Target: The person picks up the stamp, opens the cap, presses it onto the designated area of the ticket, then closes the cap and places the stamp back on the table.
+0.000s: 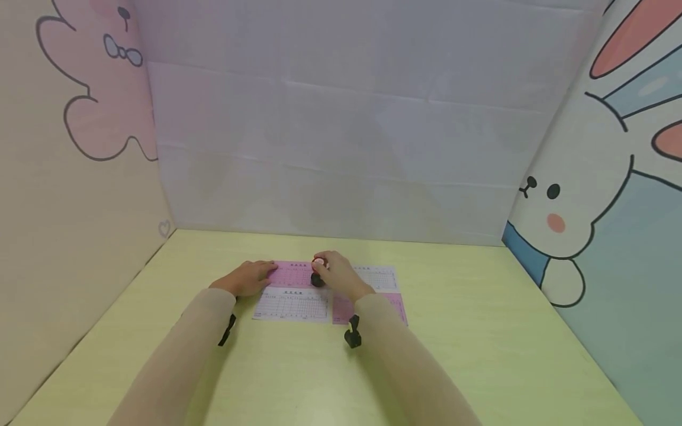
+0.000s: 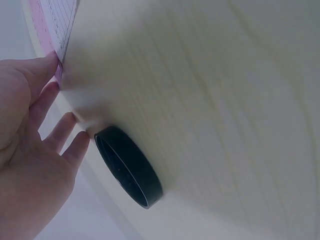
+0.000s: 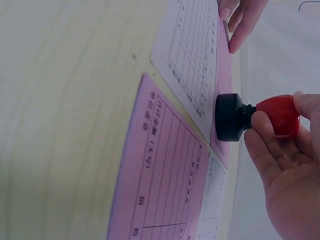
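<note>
My right hand (image 1: 345, 277) grips the red knob of a round stamp (image 3: 276, 116), fingers and thumb about the handle. Its black base (image 3: 228, 118) stands upright on the upper left pink form (image 1: 288, 273), near that form's right end. At the left end of the same form is my left hand (image 1: 245, 279), fingers extended and fingertips on the paper's edge. A round black cap (image 2: 150, 187), hollow side showing, lies on the table close to the left little finger in the left wrist view; the left hand and wrist mostly hide it from the head view.
A white form (image 1: 292, 305) lies in front of the pink one. To the right are another white form (image 1: 380, 277) and a second pink form (image 1: 394, 303), partly covered by the right forearm. Printed cloth walls (image 1: 341, 130) enclose the pale wood table (image 1: 277, 373) at the back and sides.
</note>
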`<state>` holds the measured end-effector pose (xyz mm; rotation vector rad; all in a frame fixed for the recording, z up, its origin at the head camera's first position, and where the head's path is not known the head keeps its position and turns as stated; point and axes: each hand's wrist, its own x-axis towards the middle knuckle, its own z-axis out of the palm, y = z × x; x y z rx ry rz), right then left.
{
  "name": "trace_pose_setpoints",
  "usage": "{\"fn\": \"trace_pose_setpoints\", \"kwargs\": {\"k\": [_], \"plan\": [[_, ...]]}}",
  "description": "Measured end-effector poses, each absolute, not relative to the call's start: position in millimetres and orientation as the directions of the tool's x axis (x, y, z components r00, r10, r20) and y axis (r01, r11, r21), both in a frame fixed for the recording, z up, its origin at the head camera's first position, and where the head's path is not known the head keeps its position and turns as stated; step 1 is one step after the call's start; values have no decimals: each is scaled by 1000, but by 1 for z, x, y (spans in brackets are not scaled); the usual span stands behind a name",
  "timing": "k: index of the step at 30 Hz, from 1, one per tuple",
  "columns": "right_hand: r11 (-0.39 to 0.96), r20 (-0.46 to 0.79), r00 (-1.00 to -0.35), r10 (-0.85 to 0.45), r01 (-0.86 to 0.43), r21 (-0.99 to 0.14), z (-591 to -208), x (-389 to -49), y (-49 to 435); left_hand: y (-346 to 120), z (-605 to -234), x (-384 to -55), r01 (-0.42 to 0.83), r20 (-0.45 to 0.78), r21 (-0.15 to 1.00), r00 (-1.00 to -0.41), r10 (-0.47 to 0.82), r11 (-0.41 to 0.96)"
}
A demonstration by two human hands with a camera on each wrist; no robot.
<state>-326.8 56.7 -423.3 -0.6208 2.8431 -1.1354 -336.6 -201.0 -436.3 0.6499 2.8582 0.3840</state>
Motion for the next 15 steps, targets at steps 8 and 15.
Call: {"fn": "trace_pose_setpoints", "kwargs": {"k": [8,15], "plan": [[637,108,-927,-359,-328,-698,-424,-327,58,-200,-438,-336,387,-129,289,-891,436,876],[602,110,-922,-372,-329,-728,-424,-328,60,-199,-437,-336,387,-126,290,-891,436,875]]}}
